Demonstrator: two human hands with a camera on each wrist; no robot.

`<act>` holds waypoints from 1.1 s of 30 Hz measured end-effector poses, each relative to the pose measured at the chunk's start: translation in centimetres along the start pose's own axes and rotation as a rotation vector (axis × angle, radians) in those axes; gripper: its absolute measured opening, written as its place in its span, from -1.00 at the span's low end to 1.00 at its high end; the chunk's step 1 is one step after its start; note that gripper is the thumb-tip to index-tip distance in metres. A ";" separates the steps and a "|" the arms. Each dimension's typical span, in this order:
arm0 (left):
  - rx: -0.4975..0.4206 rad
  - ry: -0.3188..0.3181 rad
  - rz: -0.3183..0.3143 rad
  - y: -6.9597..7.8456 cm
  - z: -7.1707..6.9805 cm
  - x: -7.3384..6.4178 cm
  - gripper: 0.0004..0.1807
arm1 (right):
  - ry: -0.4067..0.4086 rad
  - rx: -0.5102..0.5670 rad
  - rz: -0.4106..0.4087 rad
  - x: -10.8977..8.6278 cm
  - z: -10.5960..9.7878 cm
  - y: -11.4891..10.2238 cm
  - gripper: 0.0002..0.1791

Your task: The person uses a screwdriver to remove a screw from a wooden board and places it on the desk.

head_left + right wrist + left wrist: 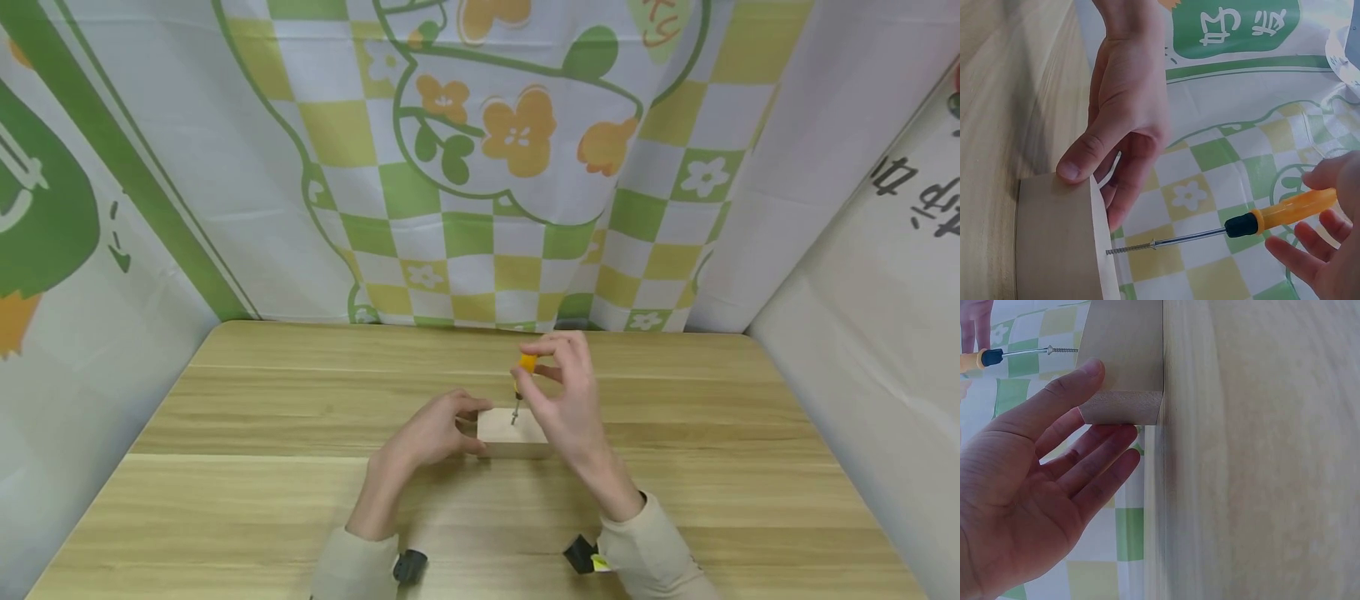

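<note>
A pale wooden block (pixel 498 425) lies on the table. My left hand (pixel 427 429) grips its left end, with the thumb on the near side and fingers on the far side. From the block's top face a screw (pixel 1130 249) stands up, most of its thread showing in the right wrist view. The tip of a screwdriver (pixel 1291 209) meets the screw head, its shaft in line with the screw and leaning slightly in the head view. Above the block, my right hand (pixel 573 400) holds the yellow-orange handle between thumb and fingers.
The wood-grain table (pixel 247 508) extends around the block on all sides. Behind it hangs a patterned curtain (pixel 465 233), and printed white cloth walls (pixel 885 350) close in both sides. A black wrist device (pixel 410 567) sits at the left sleeve.
</note>
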State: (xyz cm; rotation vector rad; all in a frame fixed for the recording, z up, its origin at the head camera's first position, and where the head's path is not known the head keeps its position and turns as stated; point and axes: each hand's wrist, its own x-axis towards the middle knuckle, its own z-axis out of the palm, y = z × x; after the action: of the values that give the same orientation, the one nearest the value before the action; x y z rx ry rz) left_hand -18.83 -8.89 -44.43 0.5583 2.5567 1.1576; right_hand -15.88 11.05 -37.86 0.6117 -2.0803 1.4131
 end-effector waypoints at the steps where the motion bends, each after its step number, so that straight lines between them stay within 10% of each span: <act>1: 0.004 0.000 0.000 0.0 0.0 0.0 -0.29 | 0.005 -0.002 -0.007 0.0 0.0 0.0 -0.73; 33: -0.008 0.001 0.024 0.3 -0.1 -0.3 -0.30 | 0.008 0.023 -0.042 -0.4 -1.7 0.3 -0.70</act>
State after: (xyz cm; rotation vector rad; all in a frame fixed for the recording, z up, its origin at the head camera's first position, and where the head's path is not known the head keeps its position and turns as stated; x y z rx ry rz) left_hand -18.50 -8.93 -44.09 0.5878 2.5515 1.1762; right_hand -15.46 12.74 -37.84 0.6543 -2.0356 1.4159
